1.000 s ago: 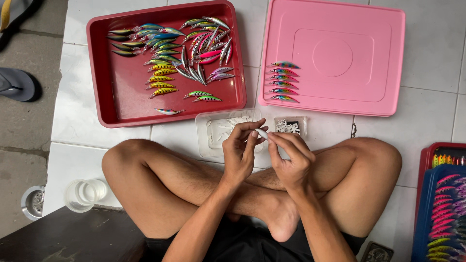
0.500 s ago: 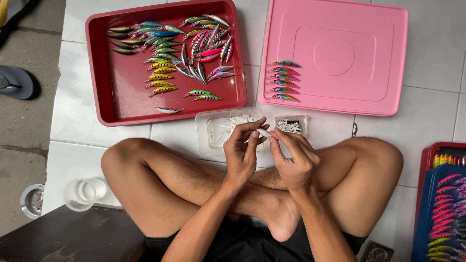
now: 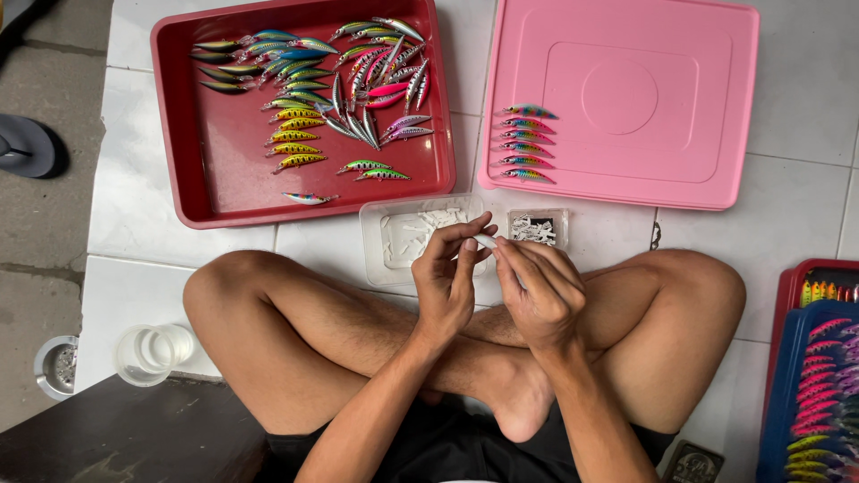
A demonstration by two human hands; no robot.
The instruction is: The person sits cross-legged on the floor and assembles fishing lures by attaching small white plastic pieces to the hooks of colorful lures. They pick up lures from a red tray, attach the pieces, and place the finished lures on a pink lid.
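- two hands meet over the crossed legs, fingertips together on one small white piece (image 3: pixel 486 241), held between them just in front of the clear boxes
- left hand (image 3: pixel 450 279): thumb and forefinger pinched on the near end of the piece, other fingers curled
- right hand (image 3: pixel 540 291): fingers bunched, tips closed on the other end; a thin pale thing seems to lie under the fingers, cannot tell what
- clear box (image 3: pixel 413 237) on the tile right behind the hands, full of small white bits
- smaller clear box (image 3: pixel 538 227) just right of it, also holding white bits
- red tray (image 3: pixel 224 183) at upper left with many coloured fishing lures, loosely sorted by colour
- pink lid (image 3: pixel 644 98) at upper right, six lures in a neat column on its left edge
- blue tray (image 3: pixel 787 402) at the right edge with pink and yellow lures, partly out of view
- clear cup (image 3: pixel 154 353) by the left knee, floor drain (image 3: pixel 58 365) beside it
- grey sandal (image 3: pixel 25 145) at far left
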